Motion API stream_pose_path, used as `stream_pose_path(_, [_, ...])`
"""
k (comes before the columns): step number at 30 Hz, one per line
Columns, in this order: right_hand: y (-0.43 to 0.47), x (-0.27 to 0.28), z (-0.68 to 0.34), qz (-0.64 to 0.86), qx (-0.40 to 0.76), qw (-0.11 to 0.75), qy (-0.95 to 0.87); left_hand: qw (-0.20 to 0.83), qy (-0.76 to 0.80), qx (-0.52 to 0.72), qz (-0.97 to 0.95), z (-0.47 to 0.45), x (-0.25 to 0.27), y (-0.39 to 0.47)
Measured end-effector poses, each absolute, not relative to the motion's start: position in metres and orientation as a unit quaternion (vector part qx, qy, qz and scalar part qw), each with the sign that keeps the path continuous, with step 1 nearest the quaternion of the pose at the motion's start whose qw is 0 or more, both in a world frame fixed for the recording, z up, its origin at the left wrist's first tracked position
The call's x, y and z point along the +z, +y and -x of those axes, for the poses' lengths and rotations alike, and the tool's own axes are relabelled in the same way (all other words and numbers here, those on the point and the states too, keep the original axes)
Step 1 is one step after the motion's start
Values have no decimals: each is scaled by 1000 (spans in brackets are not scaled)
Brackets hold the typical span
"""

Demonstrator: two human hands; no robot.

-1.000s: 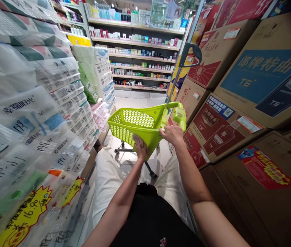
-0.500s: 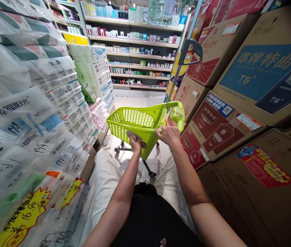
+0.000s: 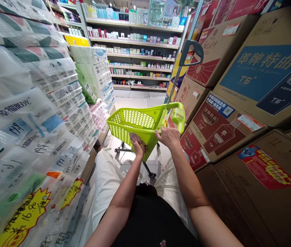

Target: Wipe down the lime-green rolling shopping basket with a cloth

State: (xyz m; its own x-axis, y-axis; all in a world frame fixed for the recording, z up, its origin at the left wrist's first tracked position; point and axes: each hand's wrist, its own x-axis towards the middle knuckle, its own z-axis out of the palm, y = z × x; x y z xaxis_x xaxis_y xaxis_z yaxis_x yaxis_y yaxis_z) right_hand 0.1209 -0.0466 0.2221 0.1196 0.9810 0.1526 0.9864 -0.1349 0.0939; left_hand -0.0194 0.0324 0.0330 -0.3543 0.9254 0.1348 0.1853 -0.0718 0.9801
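A lime-green shopping cart with a perforated basket stands in front of me on dark casters. My right hand grips the basket's rim at the near right, close to the cart's green handle. My left hand presses a crumpled greyish-brown cloth against the near side wall of the basket. Most of the cloth is hidden under the palm and fingers. The inside of the basket shows only in part.
Wrapped tissue packs are piled along the left. Cardboard cartons rise on the right, with a grey pole handle before them. Shelves of small boxed goods stand across the far end of the tiled floor.
My left hand has slid slightly right and turned, covering more of the cloth on the basket wall. My right hand and the cart have stayed nearly in place.
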Motion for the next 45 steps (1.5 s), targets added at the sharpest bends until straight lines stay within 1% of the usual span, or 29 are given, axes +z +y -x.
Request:
stream_pose_path(3, [-47,223,-120,747,-91,17,-658,301,620,564,-455,24,47,43])
stream_pose_path(6, [-49,223,-119,742,-93,18,-664,298,625,571,-442,27,57,53])
stream_pose_path(12, [-48,220,-117,743,-97,29,-661,299,617,566,-458,20,39,29])
stream_pose_path(16, [-49,219,-115,737,-103,25,-668,287,585,599,-465,11,41,22])
stream_pose_path(20, [-51,220,-114,735,-106,28,-669,303,552,620,-468,6,44,20])
stream_pose_path(25, [-51,220,-115,735,-106,31,-669,364,586,560,-459,20,34,5])
stream_pose_path(27, [-50,218,-115,736,-105,29,-668,345,587,550,-484,21,38,3])
stream_pose_path(30, [-49,217,-115,736,-107,30,-668,264,568,570,-532,15,51,5])
stream_pose_path(32, [-50,217,-115,735,-107,32,-668,234,551,584,-549,11,55,6])
stream_pose_path(34, [-52,219,-115,735,-106,34,-669,231,545,580,-559,10,50,4])
stream_pose_path(39, [-54,223,-115,743,-93,26,-662,271,560,527,-579,20,27,-8])
stream_pose_path(41, [-53,224,-115,743,-91,23,-663,269,552,533,-583,19,32,-11])
stream_pose_path(45, [-52,222,-116,741,-92,23,-665,259,496,587,-585,8,59,-12])
